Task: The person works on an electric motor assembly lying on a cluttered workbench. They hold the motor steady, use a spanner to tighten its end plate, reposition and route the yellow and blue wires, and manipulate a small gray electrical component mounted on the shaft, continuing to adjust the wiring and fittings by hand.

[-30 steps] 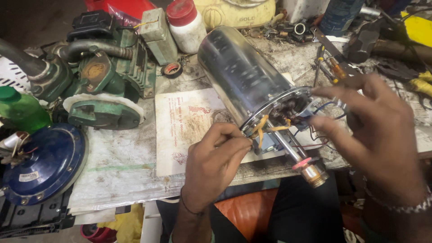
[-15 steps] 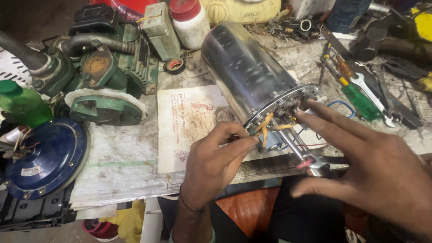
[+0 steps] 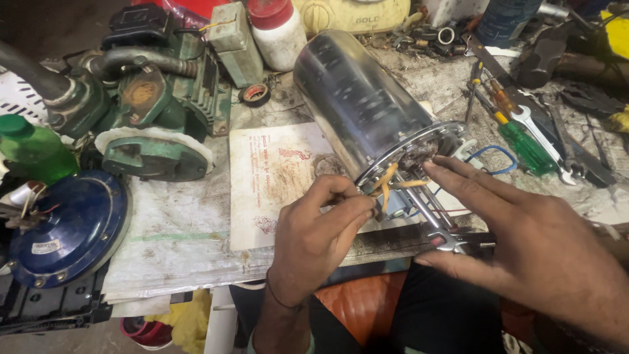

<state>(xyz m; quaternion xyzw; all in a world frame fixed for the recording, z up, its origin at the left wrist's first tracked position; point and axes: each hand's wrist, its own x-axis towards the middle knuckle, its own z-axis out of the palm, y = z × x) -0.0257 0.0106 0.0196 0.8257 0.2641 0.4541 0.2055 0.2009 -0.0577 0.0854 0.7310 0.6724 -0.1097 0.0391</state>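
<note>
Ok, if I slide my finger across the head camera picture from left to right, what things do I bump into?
Green bottle → blue round cover → green pump → stained paper sheet → left hand → shiny metal cylinder → right hand.

Left hand pinches yellow wires; right hand touches steel motor.

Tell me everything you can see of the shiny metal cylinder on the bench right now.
The metal cylinder is smooth, polished and silvery, lying on its side aslant across the paper-covered bench. Its near end carries a round flange with yellow and orange wires and thin rods sticking out toward the person. The left hand pinches at the wires; the right hand lays fingertips on the flange and touches the rod tips. The far end points toward the bottles.
</note>
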